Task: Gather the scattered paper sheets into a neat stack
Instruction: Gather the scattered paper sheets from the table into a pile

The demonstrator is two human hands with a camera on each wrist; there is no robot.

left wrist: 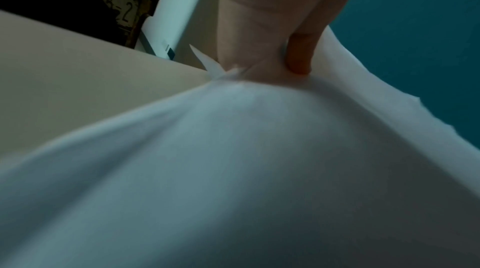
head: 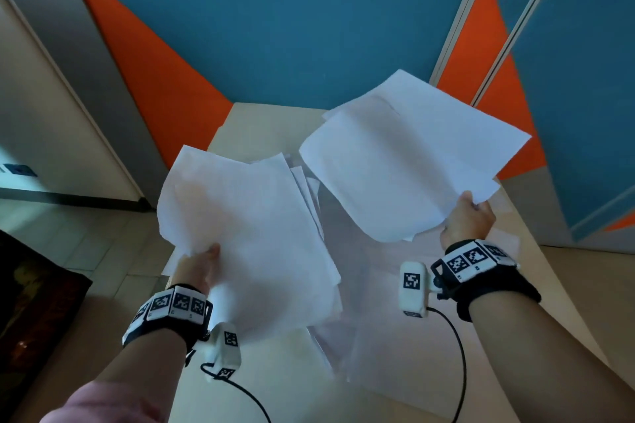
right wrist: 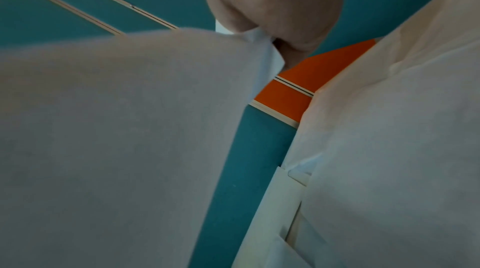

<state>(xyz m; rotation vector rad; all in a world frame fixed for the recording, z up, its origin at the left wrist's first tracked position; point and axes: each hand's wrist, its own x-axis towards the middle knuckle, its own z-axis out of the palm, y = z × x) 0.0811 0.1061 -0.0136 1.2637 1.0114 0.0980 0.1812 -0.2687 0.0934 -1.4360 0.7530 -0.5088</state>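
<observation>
Both hands are up over the table (head: 271, 115), each one carrying paper. The left hand (head: 197, 266) is pinching a bundle of white sheets (head: 251, 223) at its near left edge, thumb (head: 212, 248) lying on top and the other fingers hidden under the paper. In the left wrist view the thumb (left wrist: 298, 54) is pressing down right where the sheets (left wrist: 246, 159) bunch up, and the paper is bulging out below the hand (left wrist: 262, 15). The sheets in this bundle are lying uneven, with edges fanning out along the right side.

The right hand (head: 469, 218) is gripping a second bundle of sheets (head: 409, 154) by its near right corner, fingers closed on the paper, and the bundle is sloping up and away toward the blue and orange wall (head: 292, 27). From the right wrist view the hand (right wrist: 280, 11) is clamping the corner of that bundle (right wrist: 116, 128), which is hanging to the left, and another layer of paper is showing on the right; I cannot tell which bundle that one belongs to.

The two bundles are being held apart, with a gap between them over the middle of the table. More sheets (head: 405, 354) are lying flat on the tabletop under and in front of the hands. Both wrists are wearing black bands with printed markers (head: 175, 306).
</observation>
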